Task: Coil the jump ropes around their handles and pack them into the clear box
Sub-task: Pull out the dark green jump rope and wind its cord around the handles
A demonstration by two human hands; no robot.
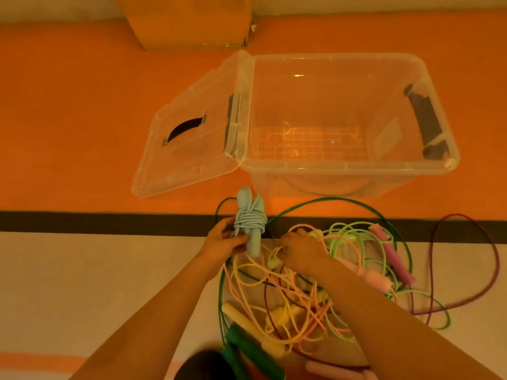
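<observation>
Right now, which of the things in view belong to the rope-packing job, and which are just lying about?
Job:
light blue jump rope, coiled round its handles, held in the left hand
tangled pile of jump ropes, under the right hand
clear box, with its lid open

Lying about:
orange block at the far wall
dark floor stripe

Box (348,165) behind rope tangle (315,283) — lid (189,149) leftward.

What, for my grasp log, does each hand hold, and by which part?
Left hand grips the blue jump rope by its handles below the coil; right hand: cannot tell.
</observation>
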